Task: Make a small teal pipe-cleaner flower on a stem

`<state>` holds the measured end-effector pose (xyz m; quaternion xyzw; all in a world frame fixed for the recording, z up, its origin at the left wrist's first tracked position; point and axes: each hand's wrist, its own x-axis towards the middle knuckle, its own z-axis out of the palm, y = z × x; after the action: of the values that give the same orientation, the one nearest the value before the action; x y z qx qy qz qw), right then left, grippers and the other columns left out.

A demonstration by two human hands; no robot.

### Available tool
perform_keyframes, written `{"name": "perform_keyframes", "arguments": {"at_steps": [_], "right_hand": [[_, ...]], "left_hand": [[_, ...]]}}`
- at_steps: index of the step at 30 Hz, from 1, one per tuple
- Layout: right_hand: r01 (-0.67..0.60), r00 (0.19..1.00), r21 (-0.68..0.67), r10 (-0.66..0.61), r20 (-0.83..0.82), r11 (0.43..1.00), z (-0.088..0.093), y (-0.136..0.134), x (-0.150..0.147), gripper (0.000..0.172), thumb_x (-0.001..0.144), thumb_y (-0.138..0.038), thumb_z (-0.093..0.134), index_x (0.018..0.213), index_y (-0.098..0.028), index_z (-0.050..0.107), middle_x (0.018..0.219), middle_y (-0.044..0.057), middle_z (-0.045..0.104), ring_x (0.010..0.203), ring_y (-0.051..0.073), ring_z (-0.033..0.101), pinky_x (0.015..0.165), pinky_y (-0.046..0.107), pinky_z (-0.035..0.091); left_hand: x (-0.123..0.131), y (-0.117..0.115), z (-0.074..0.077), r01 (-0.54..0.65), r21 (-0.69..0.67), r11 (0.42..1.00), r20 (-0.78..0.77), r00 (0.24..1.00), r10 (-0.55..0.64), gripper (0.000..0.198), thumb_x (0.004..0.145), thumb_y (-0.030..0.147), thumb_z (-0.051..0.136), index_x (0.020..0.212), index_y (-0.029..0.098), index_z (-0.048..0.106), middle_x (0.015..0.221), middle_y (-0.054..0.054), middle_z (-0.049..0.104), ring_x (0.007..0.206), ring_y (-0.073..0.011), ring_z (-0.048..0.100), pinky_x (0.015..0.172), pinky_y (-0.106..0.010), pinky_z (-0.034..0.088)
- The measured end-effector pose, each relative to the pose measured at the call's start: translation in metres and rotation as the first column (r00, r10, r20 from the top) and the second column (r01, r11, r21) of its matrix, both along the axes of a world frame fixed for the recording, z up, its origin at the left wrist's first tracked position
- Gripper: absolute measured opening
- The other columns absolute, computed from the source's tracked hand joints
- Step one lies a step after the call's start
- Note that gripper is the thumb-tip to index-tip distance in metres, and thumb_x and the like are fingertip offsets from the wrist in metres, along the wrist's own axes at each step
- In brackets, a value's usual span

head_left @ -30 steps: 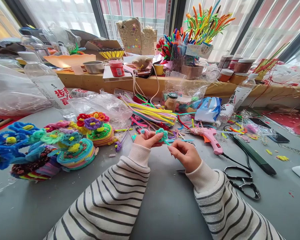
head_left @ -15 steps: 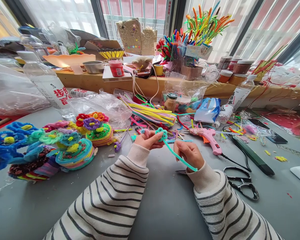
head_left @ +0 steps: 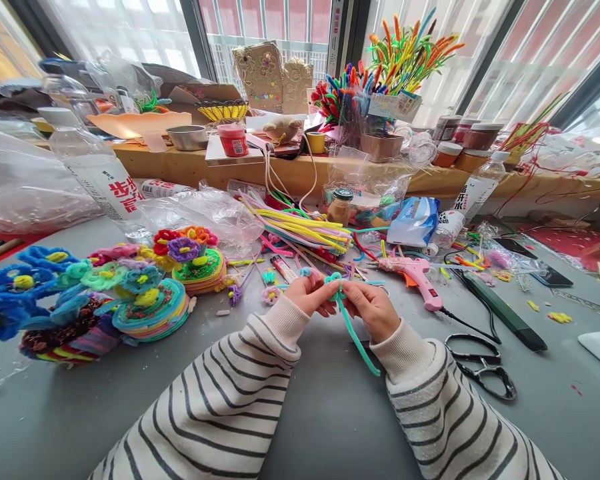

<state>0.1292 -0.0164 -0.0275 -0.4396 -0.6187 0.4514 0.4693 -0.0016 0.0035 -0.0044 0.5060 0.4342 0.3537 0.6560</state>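
Observation:
Between my fingers is a teal pipe cleaner [head_left: 350, 327], its upper end bent into small flower-like loops and its straight tail hanging down toward the table. My left hand [head_left: 307, 295] pinches the looped part from the left. From the other side, my right hand [head_left: 373, 308] has thumb and forefinger closed on the same loops. A bit of pink and blue fuzz [head_left: 307, 272] shows by my left fingers; whether they hold it I cannot tell. Behind my hands lies a heap of pastel pipe cleaners [head_left: 305, 227].
Pipe-cleaner flowers on round bases [head_left: 150, 310] stand at left. To the right are a pink glue gun [head_left: 417, 277], black-handled scissors [head_left: 483, 367] and a dark green bar [head_left: 505, 310]. A water bottle [head_left: 90, 167] and a small jar [head_left: 340, 205] stand farther back.
My right hand has moved up and left and now grips the loops alongside my left hand. The pipe cleaner's tail has swung to hang more steeply.

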Motion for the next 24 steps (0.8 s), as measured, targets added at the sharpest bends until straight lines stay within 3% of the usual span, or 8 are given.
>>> {"name": "perform_keyframes", "arguments": {"at_steps": [4,11,18,21,24], "right_hand": [[0.037,0.999,-0.002,-0.037,0.010,0.999,0.001,-0.001,-0.001,0.036,0.077,-0.042,0.037,0.049,-0.018,0.040,0.043,-0.005,0.033,0.041,0.007,0.029,0.040,0.023,0.023],[0.133,0.972,0.167,-0.162,0.172,0.977,0.002,-0.003,-0.002,0.030,0.079,-0.036,0.034,0.055,-0.018,0.039,0.048,-0.004,0.034,0.046,0.009,0.033,0.046,0.022,0.027],[0.393,0.868,0.268,-0.451,0.207,0.879,-0.001,-0.006,-0.021,0.028,0.079,-0.033,0.031,0.057,-0.018,0.040,0.051,-0.003,0.039,0.049,0.009,0.036,0.049,0.022,0.029],[0.357,0.896,0.234,-0.403,0.187,0.904,0.000,-0.005,-0.022,0.029,0.080,-0.034,0.031,0.057,-0.018,0.040,0.051,-0.004,0.038,0.048,0.009,0.036,0.048,0.021,0.029],[0.291,0.926,0.221,-0.332,0.178,0.931,0.004,-0.003,-0.013,0.032,0.080,-0.036,0.030,0.055,-0.018,0.037,0.049,-0.004,0.034,0.046,0.008,0.033,0.046,0.021,0.028]], "left_hand": [[0.003,-0.003,0.000,0.006,0.081,0.997,-0.067,0.998,0.000,0.036,0.058,0.047,0.056,0.049,0.012,0.050,0.037,0.000,0.052,0.034,-0.0080,0.048,0.036,-0.018,0.040],[0.002,-0.004,-0.003,0.030,0.215,0.976,-0.053,0.998,-0.019,0.029,0.063,0.041,0.054,0.059,0.014,0.047,0.041,0.003,0.048,0.038,-0.0079,0.048,0.038,-0.018,0.038],[0.000,-0.002,-0.012,-0.033,0.454,0.890,-0.164,0.979,0.120,0.025,0.064,0.038,0.054,0.058,0.015,0.044,0.050,0.003,0.049,0.048,-0.0103,0.052,0.047,-0.022,0.042],[-0.001,0.000,-0.011,-0.049,0.399,0.916,-0.099,0.990,0.096,0.026,0.063,0.038,0.055,0.061,0.014,0.046,0.051,0.003,0.047,0.047,-0.0092,0.051,0.046,-0.021,0.042],[-0.002,0.001,-0.005,0.032,0.234,0.972,-0.011,0.999,-0.030,0.029,0.060,0.039,0.058,0.060,0.013,0.046,0.049,0.004,0.046,0.043,-0.0070,0.048,0.045,-0.021,0.042]]}}
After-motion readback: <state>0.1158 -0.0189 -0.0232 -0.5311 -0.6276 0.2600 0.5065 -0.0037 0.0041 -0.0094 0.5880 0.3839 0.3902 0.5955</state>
